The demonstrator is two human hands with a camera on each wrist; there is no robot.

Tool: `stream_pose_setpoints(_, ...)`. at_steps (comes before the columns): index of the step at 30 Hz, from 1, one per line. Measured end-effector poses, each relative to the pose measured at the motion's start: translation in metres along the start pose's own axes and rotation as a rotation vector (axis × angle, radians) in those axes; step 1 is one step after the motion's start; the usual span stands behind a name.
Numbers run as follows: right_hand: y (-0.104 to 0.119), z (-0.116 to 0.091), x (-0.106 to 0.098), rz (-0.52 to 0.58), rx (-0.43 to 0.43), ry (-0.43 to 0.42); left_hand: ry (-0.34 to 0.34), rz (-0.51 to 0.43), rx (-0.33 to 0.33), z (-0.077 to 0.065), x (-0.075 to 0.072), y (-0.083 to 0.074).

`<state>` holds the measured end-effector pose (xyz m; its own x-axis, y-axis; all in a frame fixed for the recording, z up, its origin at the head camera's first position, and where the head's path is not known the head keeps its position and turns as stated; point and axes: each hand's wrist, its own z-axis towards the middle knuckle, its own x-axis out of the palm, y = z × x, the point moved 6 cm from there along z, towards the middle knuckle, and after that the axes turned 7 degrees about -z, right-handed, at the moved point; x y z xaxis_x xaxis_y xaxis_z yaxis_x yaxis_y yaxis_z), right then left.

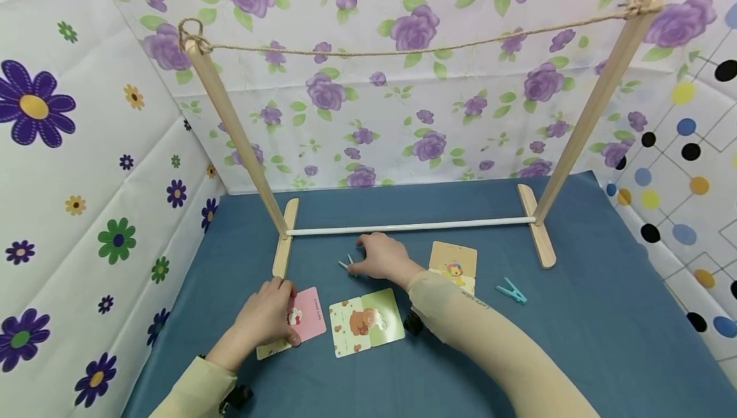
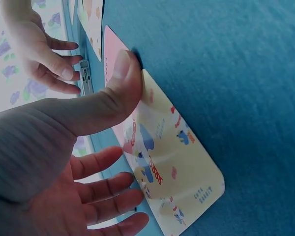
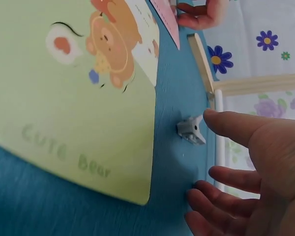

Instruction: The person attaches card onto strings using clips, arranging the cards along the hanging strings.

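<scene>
My left hand (image 1: 266,315) spans a pink and cream picture card (image 1: 311,317), its thumb at the near edge and fingertips along the far edge. Cream paper with small drawings shows below the thumb in the left wrist view. My right hand (image 1: 384,257) hovers around a small pale clothespin (image 3: 191,130), thumb and fingers spread on either side. A gap shows between the thumb tip and the clothespin in the right wrist view. Between the hands lies a green and white bear card (image 1: 367,322).
A yellow-brown card (image 1: 453,258) lies partly behind the right forearm. Right of it is a turquoise clothespin (image 1: 511,291). A wooden frame stands behind, with a left post (image 1: 238,139), a right post (image 1: 595,111), a white bottom rod (image 1: 414,226) and a slack twine (image 1: 414,51) on top.
</scene>
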<state>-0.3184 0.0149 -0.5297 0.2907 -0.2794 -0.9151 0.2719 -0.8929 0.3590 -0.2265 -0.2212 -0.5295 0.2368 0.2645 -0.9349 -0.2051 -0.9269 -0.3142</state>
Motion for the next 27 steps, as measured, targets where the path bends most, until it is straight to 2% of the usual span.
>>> stream_pose_setpoints(12, 0.013, 0.009, 0.014, -0.062, 0.028, -0.076, 0.021, -0.004, -0.017, 0.006, -0.003, -0.002)
stream_pose_setpoints(27, 0.026, 0.012, 0.019, -0.156, 0.091, -0.046, 0.082, 0.018, -0.017, 0.014, 0.001, -0.003)
